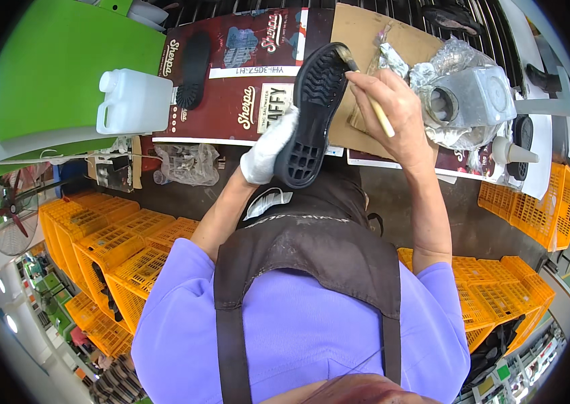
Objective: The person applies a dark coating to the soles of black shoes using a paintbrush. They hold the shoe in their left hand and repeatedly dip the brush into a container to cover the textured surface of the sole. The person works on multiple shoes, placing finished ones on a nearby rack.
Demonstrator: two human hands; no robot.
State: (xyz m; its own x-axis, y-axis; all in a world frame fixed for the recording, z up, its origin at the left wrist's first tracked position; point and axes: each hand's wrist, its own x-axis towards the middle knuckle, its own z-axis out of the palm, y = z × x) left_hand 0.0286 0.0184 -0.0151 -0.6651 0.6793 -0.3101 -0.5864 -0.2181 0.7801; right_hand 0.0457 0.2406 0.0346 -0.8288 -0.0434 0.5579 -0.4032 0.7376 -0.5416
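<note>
A black shoe sole (313, 111) is held up over the table's near edge, its ridged and gridded inner side facing up. My left hand (273, 149), in a white glove, grips it along its left edge near the gridded end. In my bare right hand (393, 108) is a brush with a pale wooden handle (382, 120). The brush's bristles touch the rim at the sole's far end. Another black sole (195, 71) lies on the dark red printed cardboard (228, 121) to the left.
A white jug (135, 102) stands left, beside a green surface (62, 74). To the right are a clear plastic container (484, 97), crumpled plastic, a white nozzle bottle (513, 152) and more black soles (521, 131). Orange crates (120, 249) flank me; a fan (13, 210) stands at left.
</note>
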